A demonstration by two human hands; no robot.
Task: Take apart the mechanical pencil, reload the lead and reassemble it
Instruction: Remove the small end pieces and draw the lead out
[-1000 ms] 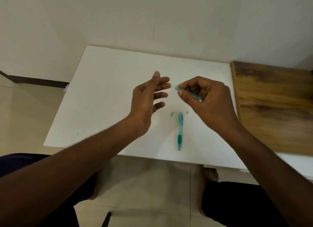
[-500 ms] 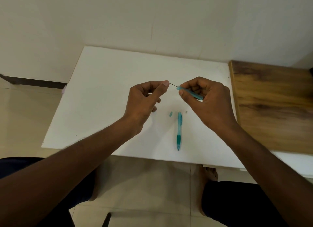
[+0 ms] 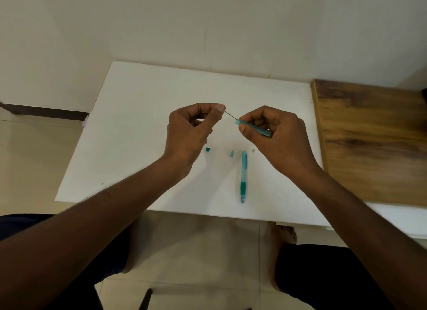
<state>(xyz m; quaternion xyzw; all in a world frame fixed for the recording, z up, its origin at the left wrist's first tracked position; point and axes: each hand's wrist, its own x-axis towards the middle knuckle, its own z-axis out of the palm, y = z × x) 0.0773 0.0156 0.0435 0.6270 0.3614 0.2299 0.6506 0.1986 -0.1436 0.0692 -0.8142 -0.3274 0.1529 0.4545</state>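
White table [image 3: 138, 129] under me carries the teal barrel [image 3: 243, 175]. My right hand [image 3: 277, 136] grips the inner tube [image 3: 254, 127]; my left hand [image 3: 189, 129] pinches the lead [image 3: 231, 115] at its mouth. Reloading, I judge: next, slide it straight in without snapping.

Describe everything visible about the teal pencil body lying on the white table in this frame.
The pencil body is a slim translucent teal barrel, apparently plastic, with a darker ribbed grip band near its near end and a clip-like strip along its far half. It lies flat on the white table, lengthwise pointing away from the person, tapered tip nearest the table's front edge. Neither hand touches it. It rests just right of a small pale teal piece, apart from it.
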